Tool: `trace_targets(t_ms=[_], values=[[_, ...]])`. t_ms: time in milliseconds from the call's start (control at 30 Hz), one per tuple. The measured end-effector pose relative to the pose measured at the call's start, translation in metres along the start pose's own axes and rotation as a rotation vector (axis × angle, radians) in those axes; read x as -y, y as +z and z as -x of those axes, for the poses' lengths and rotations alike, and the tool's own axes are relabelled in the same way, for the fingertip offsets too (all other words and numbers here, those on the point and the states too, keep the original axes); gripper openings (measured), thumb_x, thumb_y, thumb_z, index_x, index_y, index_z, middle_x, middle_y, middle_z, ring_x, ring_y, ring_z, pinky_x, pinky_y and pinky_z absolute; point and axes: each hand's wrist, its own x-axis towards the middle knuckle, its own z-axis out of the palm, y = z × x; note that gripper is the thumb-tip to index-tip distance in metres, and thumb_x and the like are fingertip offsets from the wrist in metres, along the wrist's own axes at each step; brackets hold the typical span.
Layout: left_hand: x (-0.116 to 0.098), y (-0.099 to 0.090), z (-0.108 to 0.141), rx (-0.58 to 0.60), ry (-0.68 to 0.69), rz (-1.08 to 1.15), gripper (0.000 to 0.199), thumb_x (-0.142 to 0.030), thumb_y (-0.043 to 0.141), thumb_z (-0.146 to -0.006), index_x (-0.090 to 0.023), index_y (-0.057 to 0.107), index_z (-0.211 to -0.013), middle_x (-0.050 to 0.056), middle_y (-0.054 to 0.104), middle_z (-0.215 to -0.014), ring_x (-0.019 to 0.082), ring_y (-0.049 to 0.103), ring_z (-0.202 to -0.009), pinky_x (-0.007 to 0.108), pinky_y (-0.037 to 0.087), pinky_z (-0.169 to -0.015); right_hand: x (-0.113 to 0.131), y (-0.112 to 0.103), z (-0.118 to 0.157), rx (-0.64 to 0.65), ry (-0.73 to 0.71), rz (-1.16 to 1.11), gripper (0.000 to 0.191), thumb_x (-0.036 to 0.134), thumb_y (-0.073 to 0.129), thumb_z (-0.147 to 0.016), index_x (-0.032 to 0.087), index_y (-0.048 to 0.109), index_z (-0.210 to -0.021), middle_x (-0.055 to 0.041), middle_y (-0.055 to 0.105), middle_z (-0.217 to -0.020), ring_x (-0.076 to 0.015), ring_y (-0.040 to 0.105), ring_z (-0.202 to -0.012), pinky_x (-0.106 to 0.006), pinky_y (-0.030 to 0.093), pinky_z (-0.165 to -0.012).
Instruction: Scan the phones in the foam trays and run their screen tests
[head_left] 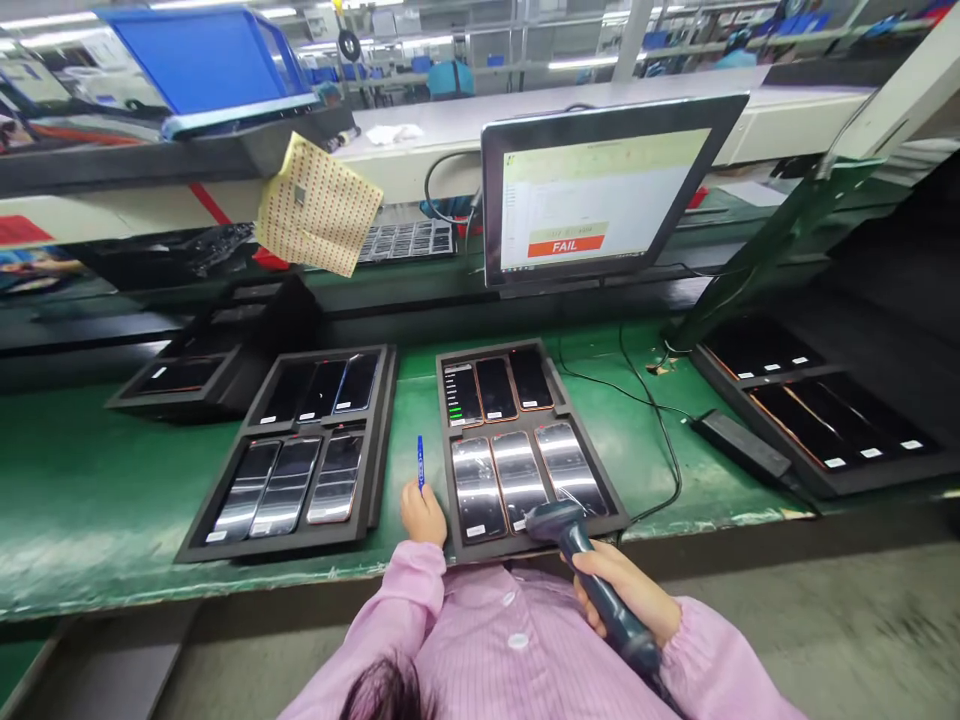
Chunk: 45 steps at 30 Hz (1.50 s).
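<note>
My left hand (424,514) is closed round a blue pen (421,462) and rests on the green table between two foam trays. In my right hand (630,590) is a dark barcode scanner (611,605), its head over the lower edge of the middle tray (444,440). That tray holds several phones in two rows; the upper left phone (462,394) has a lit screen with text and green lines. Small white labels show on the phones. The left tray (196,540) also holds several phones, their screens dark. A monitor (592,195) behind the middle tray shows a red FAIL bar.
At the far left stands a stack of foam trays (142,395), and another tray (817,480) with phones lies at the right. A black adapter (739,445) and loose cables (660,430) cross the green table (67,500). A yellow label sheet (319,210) hangs at the back.
</note>
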Motion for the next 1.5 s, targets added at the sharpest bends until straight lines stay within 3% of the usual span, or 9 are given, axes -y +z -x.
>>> trace_targets(t_ms=[133,400,533,633,733,900,1033,1200,1500], values=[[0.003,-0.002,0.001,0.073,-0.034,-0.001,0.025,-0.029,0.034,-0.084,-0.019,0.056,-0.077,0.01,0.061,-0.069,0.024,0.06,-0.068,0.037,0.045,-0.064,0.0,0.014,0.004,-0.022,0.01,-0.017,0.045,0.05,0.057,-0.057,0.021,0.036,-0.084,0.0062,0.053,-0.044,-0.0092,0.047,-0.031,-0.018,0.036,-0.03],[0.001,0.001,-0.003,0.137,-0.098,0.084,0.03,-0.027,0.04,-0.08,-0.014,0.058,-0.1,0.015,0.068,-0.083,0.026,0.063,-0.075,0.04,0.043,-0.075,-0.009,0.039,0.009,-0.086,-0.047,-0.05,0.049,0.048,0.056,-0.056,0.021,0.035,-0.091,0.0067,0.053,-0.045,-0.0098,0.047,-0.031,-0.018,0.034,-0.029],[0.004,0.002,-0.003,0.126,-0.141,0.165,0.024,-0.028,0.041,-0.079,-0.016,0.055,-0.095,0.011,0.067,-0.08,0.023,0.062,-0.071,0.038,0.044,-0.074,-0.026,0.04,0.01,-0.134,-0.088,-0.101,0.049,0.049,0.056,-0.058,0.021,0.035,-0.093,0.007,0.053,-0.046,-0.01,0.047,-0.032,-0.019,0.036,-0.03],[0.01,-0.004,-0.001,0.131,-0.155,0.258,0.018,-0.032,0.039,-0.079,-0.019,0.052,-0.085,0.002,0.06,-0.065,0.018,0.058,-0.06,0.033,0.045,-0.064,-0.03,0.043,0.01,-0.13,-0.116,-0.13,0.048,0.049,0.058,-0.058,0.021,0.036,-0.09,0.0072,0.052,-0.046,-0.0099,0.047,-0.033,-0.019,0.037,-0.031],[0.018,-0.018,0.004,0.163,-0.137,0.335,0.019,-0.039,0.042,-0.078,-0.021,0.049,-0.077,-0.004,0.05,-0.053,0.016,0.053,-0.051,0.029,0.043,-0.056,-0.027,0.05,0.011,-0.107,-0.131,-0.123,0.044,0.049,0.058,-0.059,0.022,0.037,-0.086,0.0067,0.053,-0.048,-0.0092,0.048,-0.034,-0.019,0.038,-0.032],[0.029,-0.037,0.011,0.237,-0.062,0.413,0.022,-0.043,0.048,-0.072,-0.022,0.044,-0.069,-0.006,0.047,-0.051,0.014,0.048,-0.045,0.028,0.041,-0.051,-0.016,0.065,0.014,-0.064,-0.158,-0.098,0.045,0.05,0.059,-0.056,0.022,0.036,-0.083,0.0067,0.054,-0.048,-0.0092,0.048,-0.034,-0.02,0.039,-0.033],[0.026,-0.039,0.009,0.283,0.011,0.438,0.023,-0.042,0.05,-0.068,-0.022,0.041,-0.061,-0.005,0.045,-0.05,0.012,0.045,-0.045,0.026,0.039,-0.051,-0.01,0.074,0.014,-0.036,-0.145,-0.081,0.043,0.047,0.059,-0.057,0.022,0.034,-0.082,0.0066,0.054,-0.046,-0.009,0.046,-0.033,-0.019,0.039,-0.032],[0.015,-0.044,0.006,0.308,0.1,0.415,0.027,-0.038,0.052,-0.065,-0.021,0.038,-0.049,-0.006,0.035,-0.046,0.011,0.038,-0.047,0.025,0.031,-0.05,-0.007,0.079,0.014,-0.051,-0.104,-0.086,0.025,0.042,0.05,-0.074,0.02,0.039,-0.081,0.004,0.055,-0.048,-0.0097,0.048,-0.033,-0.02,0.041,-0.032],[0.022,-0.039,0.012,0.386,0.096,0.335,0.037,-0.043,0.055,-0.08,-0.017,0.042,-0.055,-0.007,0.037,-0.051,0.008,0.039,-0.049,0.024,0.035,-0.053,0.001,0.086,0.029,-0.063,-0.043,-0.13,0.016,0.034,0.043,-0.086,0.018,0.045,-0.082,0.0017,0.056,-0.048,-0.0101,0.05,-0.034,-0.019,0.042,-0.033]])
